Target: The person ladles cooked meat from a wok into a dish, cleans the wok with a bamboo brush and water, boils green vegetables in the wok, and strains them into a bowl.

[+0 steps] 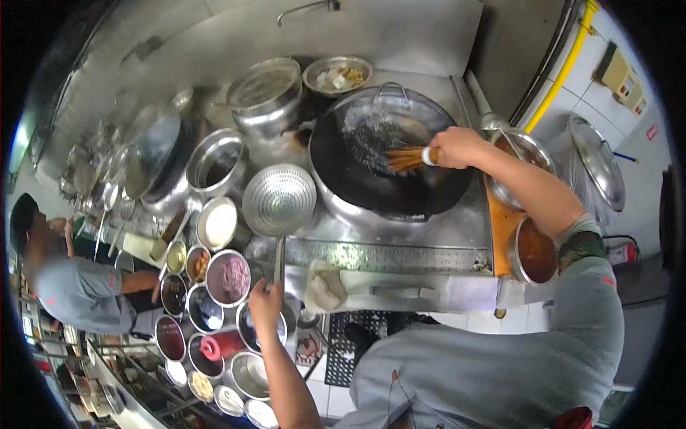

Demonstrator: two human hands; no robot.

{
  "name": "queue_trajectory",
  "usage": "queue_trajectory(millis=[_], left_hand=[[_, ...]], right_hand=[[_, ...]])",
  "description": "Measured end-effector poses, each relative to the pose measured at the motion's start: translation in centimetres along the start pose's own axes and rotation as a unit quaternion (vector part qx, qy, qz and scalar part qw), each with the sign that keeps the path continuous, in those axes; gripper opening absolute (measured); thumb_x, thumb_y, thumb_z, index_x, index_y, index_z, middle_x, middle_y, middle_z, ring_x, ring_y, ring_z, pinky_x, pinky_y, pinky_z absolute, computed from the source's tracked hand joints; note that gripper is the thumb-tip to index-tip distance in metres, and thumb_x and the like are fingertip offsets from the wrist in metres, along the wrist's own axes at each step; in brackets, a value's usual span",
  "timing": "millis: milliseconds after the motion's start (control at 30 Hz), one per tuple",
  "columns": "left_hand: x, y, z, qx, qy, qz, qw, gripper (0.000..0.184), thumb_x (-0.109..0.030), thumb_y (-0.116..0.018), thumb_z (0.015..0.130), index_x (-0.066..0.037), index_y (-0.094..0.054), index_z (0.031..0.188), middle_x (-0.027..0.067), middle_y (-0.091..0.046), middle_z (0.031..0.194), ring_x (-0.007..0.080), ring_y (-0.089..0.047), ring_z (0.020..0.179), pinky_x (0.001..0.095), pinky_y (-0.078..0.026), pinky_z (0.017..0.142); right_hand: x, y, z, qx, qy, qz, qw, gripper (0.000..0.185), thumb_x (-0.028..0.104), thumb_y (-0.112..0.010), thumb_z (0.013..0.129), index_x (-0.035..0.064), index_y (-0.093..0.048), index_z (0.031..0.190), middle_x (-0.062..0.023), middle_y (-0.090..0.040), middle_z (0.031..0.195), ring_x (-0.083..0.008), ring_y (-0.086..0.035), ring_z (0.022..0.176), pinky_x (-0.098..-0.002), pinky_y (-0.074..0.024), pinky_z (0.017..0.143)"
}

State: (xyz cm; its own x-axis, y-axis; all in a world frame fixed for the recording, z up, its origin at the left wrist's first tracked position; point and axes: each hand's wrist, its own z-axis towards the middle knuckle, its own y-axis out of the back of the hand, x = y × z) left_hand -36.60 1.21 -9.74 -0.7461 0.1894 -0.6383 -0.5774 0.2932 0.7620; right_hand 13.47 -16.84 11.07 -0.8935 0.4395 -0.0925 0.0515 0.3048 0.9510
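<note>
My right hand (457,148) is closed around the white-banded grip of a bamboo wok brush (407,159). Its bristles reach down into a large black wok (436,189) on the stove, where foamy water shows beside the brush. At the front edge, my left hand (266,304) is closed on the end of the handle of a perforated skimmer (279,199). The skimmer's round bowl rests or hovers left of the wok; I cannot tell which.
Left stand several metal containers, one with chopped onion (234,279) and one with a red bottle (220,346). Behind are a lidded pot (264,89) and a bowl (337,75). A sauce pot (534,252) sits right. A co-worker (86,286) stands far left.
</note>
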Motion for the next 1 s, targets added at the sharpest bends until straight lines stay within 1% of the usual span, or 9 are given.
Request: queue_trajectory(millis=[67,133,200,333,467,667,767,933,1000], left_hand=[[-7.0,2.7,-6.4,-0.126,-0.147,0.000,0.981,0.045,-0.010,-0.067,0.086,0.006,-0.056,0.127,0.0221,-0.064,0.111,0.0351,-0.064,0.099,0.0435,-0.050,0.087],[-8.2,1.3,-10.2,0.090,-0.141,-0.187,0.968,0.040,-0.004,-0.071,0.084,0.004,-0.060,0.121,0.0163,-0.067,0.103,0.0233,-0.066,0.097,0.0363,-0.053,0.081],[-14.7,2.2,-14.1,0.229,-0.134,-0.180,0.947,0.033,-0.008,-0.074,0.084,-0.001,-0.067,0.115,0.0170,-0.071,0.108,0.0262,-0.068,0.105,0.0361,-0.053,0.086],[-17.5,1.0,-13.8,0.125,-0.289,-0.082,0.946,0.033,-0.010,-0.076,0.081,-0.003,-0.069,0.113,0.0180,-0.067,0.113,0.0370,-0.064,0.106,0.0415,-0.050,0.092],[-27.6,-3.5,-10.8,0.047,-0.432,-0.034,0.900,0.044,-0.013,-0.075,0.082,-0.005,-0.063,0.123,0.0183,-0.058,0.127,0.0377,-0.051,0.118,0.0467,-0.040,0.101],[-31.4,-9.9,-7.1,-0.012,-0.442,0.148,0.885,0.029,-0.034,-0.070,0.086,-0.007,-0.067,0.096,0.0098,-0.061,0.097,0.0308,-0.055,0.096,0.0456,-0.041,0.078],[-32.9,-9.6,-6.7,-0.022,-0.474,0.214,0.854,0.031,-0.041,-0.069,0.084,-0.010,-0.069,0.077,0.0050,-0.062,0.077,0.0255,-0.059,0.084,0.0445,-0.039,0.075],[-32.3,-12.9,-4.1,0.039,-0.553,0.203,0.807,0.039,-0.044,-0.069,0.085,-0.009,-0.063,0.067,0.0088,-0.064,0.069,0.0299,-0.063,0.062,0.0444,-0.045,0.062],[-30.7,-13.9,-4.4,0.018,-0.526,0.162,0.835,0.040,-0.043,-0.070,0.085,-0.009,-0.061,0.065,0.0098,-0.062,0.067,0.0312,-0.062,0.059,0.0449,-0.048,0.056]], right_hand=[[-1.0,-0.9,2.6,-0.051,-0.065,-0.013,0.996,0.021,0.018,-0.061,0.082,0.0101,-0.074,0.097,-0.0174,-0.073,0.096,-0.0361,-0.071,0.092,-0.0470,-0.0559,0.080],[-1.2,-4.1,5.1,-0.105,-0.093,0.007,0.990,0.019,0.019,-0.062,0.082,0.0107,-0.074,0.094,-0.0176,-0.073,0.096,-0.0367,-0.071,0.087,-0.0459,-0.0571,0.076],[-0.7,-6.0,5.3,-0.090,-0.050,0.010,0.995,0.020,0.021,-0.063,0.081,0.0117,-0.074,0.095,-0.0179,-0.073,0.095,-0.0365,-0.071,0.089,-0.0460,-0.0565,0.078],[-6.4,-4.2,2.8,-0.050,0.046,0.083,0.994,0.031,0.026,-0.069,0.079,0.0220,-0.074,0.108,-0.0112,-0.074,0.096,-0.0321,-0.071,0.089,-0.0450,-0.0561,0.082],[-2.0,-7.7,7.6,-0.193,0.048,0.214,0.956,0.033,0.026,-0.070,0.080,0.0205,-0.072,0.112,-0.0141,-0.073,0.096,-0.0358,-0.070,0.089,-0.0465,-0.0561,0.081],[-6.7,-4.4,-1.4,-0.023,0.270,0.203,0.941,0.049,0.032,-0.077,0.073,0.0154,-0.071,0.118,-0.0139,-0.073,0.103,-0.0325,-0.069,0.096,-0.0437,-0.0531,0.084],[-13.9,-0.3,-2.5,0.070,0.070,0.103,0.990,0.043,0.028,-0.082,0.070,0.0137,-0.076,0.110,-0.0139,-0.074,0.096,-0.0303,-0.070,0.094,-0.0403,-0.0541,0.082],[-13.9,-2.8,-0.1,-0.271,-0.092,-0.059,0.956,0.013,0.018,-0.064,0.085,0.0115,-0.073,0.091,-0.0160,-0.072,0.086,-0.0355,-0.070,0.078,-0.0460,-0.0554,0.071],[-12.7,-1.5,-3.5,-0.299,-0.107,0.056,0.947,0.026,0.022,-0.065,0.087,0.0089,-0.071,0.109,-0.0174,-0.072,0.094,-0.0372,-0.069,0.087,-0.0478,-0.0541,0.078]])
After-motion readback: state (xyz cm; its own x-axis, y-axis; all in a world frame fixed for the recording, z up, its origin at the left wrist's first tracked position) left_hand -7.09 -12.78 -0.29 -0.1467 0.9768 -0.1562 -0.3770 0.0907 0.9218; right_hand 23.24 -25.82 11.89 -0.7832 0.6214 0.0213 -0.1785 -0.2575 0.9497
